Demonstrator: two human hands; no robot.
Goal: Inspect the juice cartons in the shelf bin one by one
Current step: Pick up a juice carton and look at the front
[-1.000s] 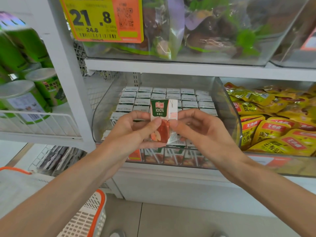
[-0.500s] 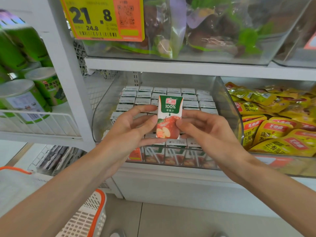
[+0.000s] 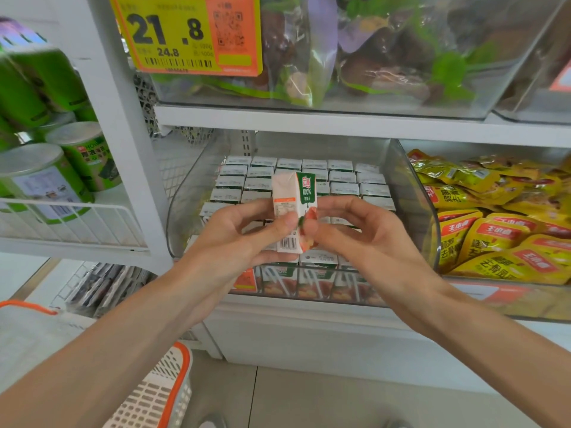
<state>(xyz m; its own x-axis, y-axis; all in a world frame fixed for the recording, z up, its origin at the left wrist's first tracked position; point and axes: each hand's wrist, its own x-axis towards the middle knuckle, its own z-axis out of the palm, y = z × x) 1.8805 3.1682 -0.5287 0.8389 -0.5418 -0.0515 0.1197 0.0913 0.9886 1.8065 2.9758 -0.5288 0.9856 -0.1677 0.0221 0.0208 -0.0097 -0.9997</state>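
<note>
I hold one small juice carton upright in front of the clear shelf bin. Its white side panel with a barcode faces me, and the green and red apple front is turned to the right. My left hand pinches the carton's lower left side with thumb and fingers. On the other side, the thumb and forefinger of my right hand press the lower right edge. Behind and below the held carton, several rows of the same cartons stand packed in the bin.
A bin of yellow snack pouches sits to the right. Green canisters stand behind a wire rail on the left. Above hangs a yellow price tag on a bin of bagged goods. A white and orange basket is at lower left.
Between my fingers the carton has turned from its apple front facing me to its barcode side facing me. My hands stay in about the same place before the bin.
</note>
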